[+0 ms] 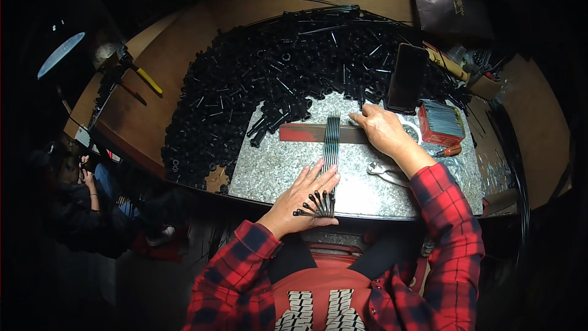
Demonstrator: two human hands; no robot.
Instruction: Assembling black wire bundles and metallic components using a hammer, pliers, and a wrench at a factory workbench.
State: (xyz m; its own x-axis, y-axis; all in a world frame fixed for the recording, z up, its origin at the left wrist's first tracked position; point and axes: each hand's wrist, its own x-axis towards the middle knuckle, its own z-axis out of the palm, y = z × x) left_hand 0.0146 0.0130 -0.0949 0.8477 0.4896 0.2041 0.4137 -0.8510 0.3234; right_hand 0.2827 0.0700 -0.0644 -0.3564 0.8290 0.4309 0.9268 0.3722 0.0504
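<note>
My left hand (300, 199) is at the front edge of the speckled stone slab (263, 162), closed on a bundle of thin black rods (331, 141). Their dark knobbed ends (317, 204) fan out over the hand, while the straight shafts point away from me. The shafts lie side by side across a flat reddish-brown bar (300, 132). Just right of the shafts, by the bar's right part, my right hand (383, 130) pinches thumb and forefinger together. Anything between those fingertips is too small to make out.
A large heap of black tubular parts (263, 67) borders the slab. Pliers (387, 173), a red box of thin sticks (441, 124), a white ring (411, 129) and an orange-handled tool (449, 151) lie right. A phone (407, 76) stands behind. Someone sits at far left (92, 190).
</note>
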